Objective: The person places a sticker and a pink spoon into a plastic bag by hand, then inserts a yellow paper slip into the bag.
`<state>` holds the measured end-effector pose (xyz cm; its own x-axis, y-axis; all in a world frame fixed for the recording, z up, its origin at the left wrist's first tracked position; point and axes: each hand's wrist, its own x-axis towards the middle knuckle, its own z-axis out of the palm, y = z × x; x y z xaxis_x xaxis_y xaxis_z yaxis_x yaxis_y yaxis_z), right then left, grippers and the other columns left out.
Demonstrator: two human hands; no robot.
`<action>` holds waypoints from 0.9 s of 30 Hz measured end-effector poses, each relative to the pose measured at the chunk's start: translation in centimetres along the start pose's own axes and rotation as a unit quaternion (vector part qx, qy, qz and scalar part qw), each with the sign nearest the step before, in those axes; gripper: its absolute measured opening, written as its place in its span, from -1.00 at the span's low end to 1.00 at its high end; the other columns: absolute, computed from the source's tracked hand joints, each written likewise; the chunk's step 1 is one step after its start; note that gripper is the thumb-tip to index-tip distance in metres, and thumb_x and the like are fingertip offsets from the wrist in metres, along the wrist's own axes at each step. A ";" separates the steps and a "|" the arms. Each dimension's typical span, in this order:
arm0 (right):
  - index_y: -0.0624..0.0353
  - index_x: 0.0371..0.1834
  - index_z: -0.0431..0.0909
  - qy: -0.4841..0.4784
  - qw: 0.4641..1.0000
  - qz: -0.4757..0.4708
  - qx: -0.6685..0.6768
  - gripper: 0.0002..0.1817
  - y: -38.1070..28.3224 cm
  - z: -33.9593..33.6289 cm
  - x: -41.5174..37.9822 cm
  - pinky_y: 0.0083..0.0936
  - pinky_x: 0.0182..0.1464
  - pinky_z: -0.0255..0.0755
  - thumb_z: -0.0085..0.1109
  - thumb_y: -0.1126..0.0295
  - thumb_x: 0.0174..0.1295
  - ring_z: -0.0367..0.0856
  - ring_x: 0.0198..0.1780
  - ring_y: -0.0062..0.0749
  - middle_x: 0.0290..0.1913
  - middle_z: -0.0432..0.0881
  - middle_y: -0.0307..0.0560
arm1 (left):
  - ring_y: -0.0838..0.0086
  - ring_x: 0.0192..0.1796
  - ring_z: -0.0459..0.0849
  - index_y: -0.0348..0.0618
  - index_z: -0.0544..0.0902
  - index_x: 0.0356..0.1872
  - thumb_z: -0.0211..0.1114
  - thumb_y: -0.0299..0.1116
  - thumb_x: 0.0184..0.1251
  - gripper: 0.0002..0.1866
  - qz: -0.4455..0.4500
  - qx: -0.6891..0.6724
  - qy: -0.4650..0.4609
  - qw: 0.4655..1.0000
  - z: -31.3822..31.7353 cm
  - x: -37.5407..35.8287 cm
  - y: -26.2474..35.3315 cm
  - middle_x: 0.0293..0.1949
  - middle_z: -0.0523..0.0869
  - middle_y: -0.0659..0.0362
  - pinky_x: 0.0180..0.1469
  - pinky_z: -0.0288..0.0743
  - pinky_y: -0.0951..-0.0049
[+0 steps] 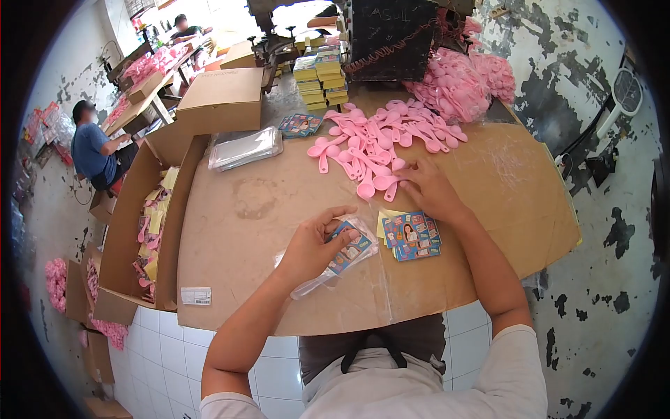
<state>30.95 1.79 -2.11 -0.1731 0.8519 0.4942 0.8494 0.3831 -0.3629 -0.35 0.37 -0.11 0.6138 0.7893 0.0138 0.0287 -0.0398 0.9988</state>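
My left hand (314,244) is closed around a clear plastic bag (368,250) with a blue printed card (349,260) in it, thumb lying across the card. At the near edge of a heap of pink plastic spoons (380,140), my right hand (434,190) pinches a pink spoon (385,182) by its handle. Between my hands and a little to the right lies a stack of blue printed cards (413,236), with yellow edges showing at its left. More clear bags lie under my left hand on the cardboard-covered table.
Left of the table stands an open carton (183,209) holding packed spoons and cards. A stack of clear bags (246,149) and more cards (301,124) lie farther back. Card piles (319,80), a dark machine (389,42) and bagged spoons (453,84) stand behind. A person (98,143) sits at far left.
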 end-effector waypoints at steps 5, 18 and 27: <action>0.16 0.13 0.73 -0.046 0.998 0.034 -0.014 -0.67 -0.4 -1.1 0.1 -0.21 0.31 0.41 0.34 0.40 0.31 0.61 0.20 -0.16 0.04 0.67 -0.01 | 0.70 -0.12 0.74 -0.28 0.57 0.37 0.34 -0.43 0.58 -0.58 -0.029 -0.019 0.009 0.999 -0.2 0.0 0.3 -0.06 0.84 0.19 -0.12 0.65 0.63; 0.23 -0.01 0.77 -0.077 0.940 0.006 0.333 -0.82 -6.0 -4.2 -0.6 -0.46 0.01 0.56 0.35 0.45 0.38 0.69 -0.07 -0.52 -0.12 0.79 -0.20 | 0.66 -0.10 0.76 -0.37 0.59 0.34 0.36 -0.42 0.57 -0.58 -0.006 -0.033 0.017 0.999 -0.2 0.2 0.2 -0.04 0.85 0.14 -0.07 0.67 0.60; 0.31 -0.18 0.72 -0.085 0.940 -0.061 0.324 -0.88 -6.8 -4.0 -0.5 -0.42 -0.06 0.59 0.35 0.56 0.24 0.72 -0.18 -0.40 -0.22 0.76 -0.08 | 0.69 -0.12 0.71 -0.29 0.67 0.27 0.38 -0.40 0.55 -0.64 -0.010 0.050 -0.017 0.999 0.2 0.0 0.1 -0.07 0.86 0.16 -0.14 0.64 0.55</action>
<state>27.25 -2.67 3.32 -0.3740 0.8106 0.4506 0.3448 0.5726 -0.7438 -0.21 0.22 -0.07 0.6380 0.7700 -0.0102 0.1197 -0.0861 0.9891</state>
